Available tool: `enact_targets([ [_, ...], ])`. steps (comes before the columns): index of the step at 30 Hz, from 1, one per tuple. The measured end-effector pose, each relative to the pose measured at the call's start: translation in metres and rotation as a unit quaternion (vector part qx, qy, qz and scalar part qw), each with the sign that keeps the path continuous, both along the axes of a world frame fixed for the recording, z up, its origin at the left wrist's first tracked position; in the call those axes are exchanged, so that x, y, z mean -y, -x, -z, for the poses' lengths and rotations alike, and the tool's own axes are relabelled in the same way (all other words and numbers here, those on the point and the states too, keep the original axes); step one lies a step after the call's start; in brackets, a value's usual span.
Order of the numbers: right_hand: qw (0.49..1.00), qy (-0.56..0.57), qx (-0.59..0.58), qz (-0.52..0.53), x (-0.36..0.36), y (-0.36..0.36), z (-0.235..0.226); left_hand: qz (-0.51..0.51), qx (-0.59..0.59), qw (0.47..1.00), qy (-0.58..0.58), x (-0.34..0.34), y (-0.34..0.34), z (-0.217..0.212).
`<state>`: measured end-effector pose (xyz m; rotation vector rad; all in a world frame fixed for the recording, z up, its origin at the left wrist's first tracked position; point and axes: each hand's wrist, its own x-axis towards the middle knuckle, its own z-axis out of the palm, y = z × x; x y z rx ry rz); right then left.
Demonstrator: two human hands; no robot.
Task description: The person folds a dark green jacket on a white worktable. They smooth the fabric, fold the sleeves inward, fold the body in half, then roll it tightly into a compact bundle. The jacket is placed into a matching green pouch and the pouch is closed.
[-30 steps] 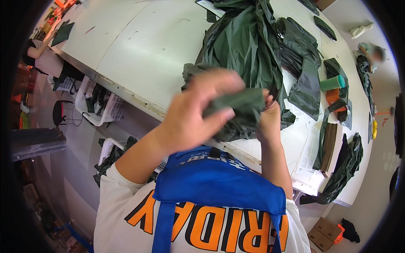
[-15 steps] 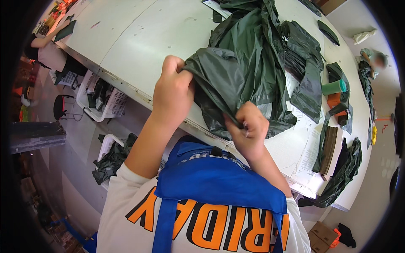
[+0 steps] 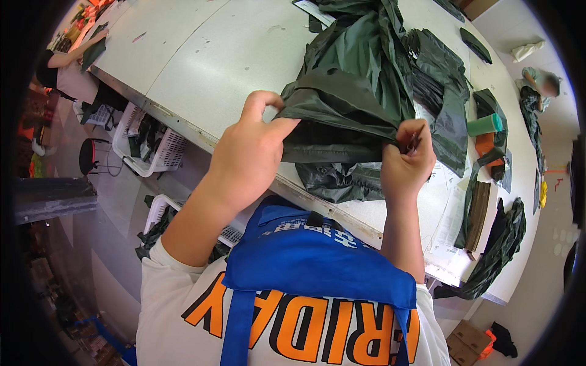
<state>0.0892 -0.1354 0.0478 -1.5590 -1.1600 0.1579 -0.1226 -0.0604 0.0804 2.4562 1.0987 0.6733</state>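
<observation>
A dark green garment (image 3: 351,100) of thin, shiny fabric is stretched between my hands, its edge pulled apart so that a dark opening shows. My left hand (image 3: 247,149) pinches the left end of that edge between thumb and fingers. At the opposite end my right hand (image 3: 408,161) is closed on the fabric. Something small and shiny shows among the right fingers, too small to name. The rest of the garment trails up the white table (image 3: 232,55), and a gathered part of it lies under the raised edge.
Right of the garment lies a pile of folded dark green fabric (image 3: 442,67). Further right are a green cylinder (image 3: 484,125), a cardboard stack (image 3: 479,216) and printed sheets (image 3: 448,226). White baskets (image 3: 162,152) stand below the table edge. Two people are at work, far left and far right.
My right hand has moved right and up, drawing the garment's edge wide. My left hand has shifted slightly and turned. The fabric between them has gone from bunched to spread.
</observation>
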Motion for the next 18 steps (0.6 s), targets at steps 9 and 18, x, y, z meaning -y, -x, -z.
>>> enact_targets([
  [9, 0.967, 0.252, -0.038, -0.019, 0.024, -0.059, 0.062, -0.299, 0.298, 0.903, 0.077, -0.231, 0.233, -0.075],
  [18, 0.825, 0.168, -0.445, 0.306, 0.104, -0.191, 0.206, 0.310, -0.057, 0.945, -0.082, -0.050, -0.070, 0.093],
])
